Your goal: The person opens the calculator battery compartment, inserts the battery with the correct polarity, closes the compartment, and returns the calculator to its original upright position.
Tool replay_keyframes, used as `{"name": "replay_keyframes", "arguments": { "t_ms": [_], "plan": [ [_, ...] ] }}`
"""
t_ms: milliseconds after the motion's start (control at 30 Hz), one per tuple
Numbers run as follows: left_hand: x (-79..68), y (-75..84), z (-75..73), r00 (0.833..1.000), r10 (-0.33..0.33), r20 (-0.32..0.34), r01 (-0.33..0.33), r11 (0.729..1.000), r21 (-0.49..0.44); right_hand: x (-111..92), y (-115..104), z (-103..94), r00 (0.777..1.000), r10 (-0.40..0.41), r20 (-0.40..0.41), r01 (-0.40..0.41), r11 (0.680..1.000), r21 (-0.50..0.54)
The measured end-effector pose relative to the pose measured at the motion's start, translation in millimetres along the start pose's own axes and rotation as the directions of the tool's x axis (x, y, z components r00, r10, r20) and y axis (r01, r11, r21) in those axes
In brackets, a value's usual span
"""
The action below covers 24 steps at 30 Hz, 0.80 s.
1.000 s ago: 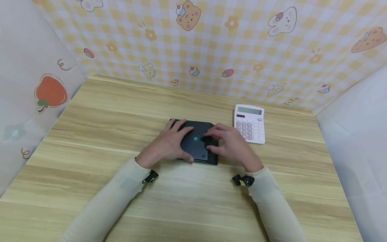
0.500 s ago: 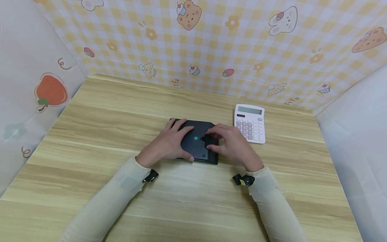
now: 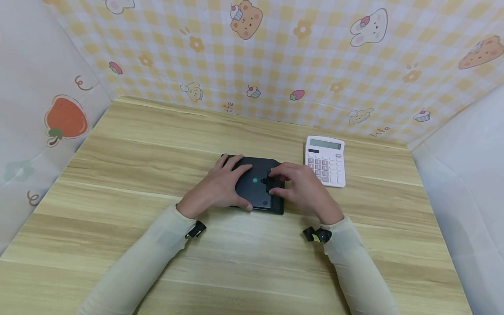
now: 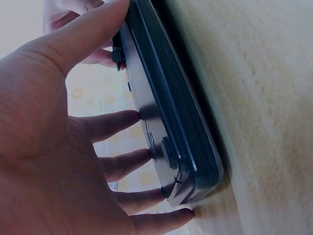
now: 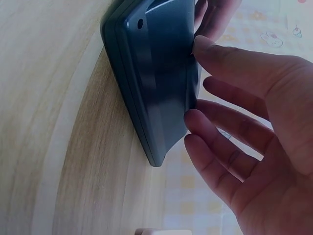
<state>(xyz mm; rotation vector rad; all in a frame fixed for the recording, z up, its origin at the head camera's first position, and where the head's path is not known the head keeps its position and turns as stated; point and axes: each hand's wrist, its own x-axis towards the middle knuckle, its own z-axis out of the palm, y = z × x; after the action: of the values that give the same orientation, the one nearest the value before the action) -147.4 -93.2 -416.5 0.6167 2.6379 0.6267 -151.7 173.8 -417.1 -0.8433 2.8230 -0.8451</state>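
A black calculator (image 3: pixel 253 194) lies face down on the wooden table, its back showing a small green round sticker. My left hand (image 3: pixel 218 186) rests on its left part with fingers spread over the back and the thumb at the near edge. At the right part of the back, my right hand (image 3: pixel 302 186) pinches a small black battery cover (image 3: pixel 269 183) between thumb and fingertips. In the left wrist view, the cover (image 4: pixel 117 55) stands up from the back, tilted. The right fingers hide part of it. In the right wrist view, the thumb and fingers sit along the calculator's far edge (image 5: pixel 188 93).
A white calculator (image 3: pixel 337 180) lies face up behind and right of the right hand. A yellow checked cloth (image 3: pixel 275 52) with cartoon prints hangs along the table's back edge. White cloth walls (image 3: pixel 23 109) stand at both sides.
The right fingertips and the battery cover have shifted very slightly. The left hand, the black calculator and the white calculator stay where they were.
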Motion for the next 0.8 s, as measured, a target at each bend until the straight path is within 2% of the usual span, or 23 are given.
{"name": "replay_keyframes", "arguments": {
  "t_ms": [333, 800],
  "plan": [
    [-0.5, 0.5, -1.1, 1.0, 0.002, 0.003, -0.002, 1.0, -0.002, 1.1, 1.5, 1.7, 0.999, -0.046, -0.018, 0.045, 0.998, -0.037],
    [-1.0, 0.1, -1.3, 1.0, 0.003, 0.004, -0.003, 1.0, -0.004, 0.3, 0.5, 1.0, 0.998, -0.051, -0.022, 0.05, 0.998, -0.042]
  ]
}}
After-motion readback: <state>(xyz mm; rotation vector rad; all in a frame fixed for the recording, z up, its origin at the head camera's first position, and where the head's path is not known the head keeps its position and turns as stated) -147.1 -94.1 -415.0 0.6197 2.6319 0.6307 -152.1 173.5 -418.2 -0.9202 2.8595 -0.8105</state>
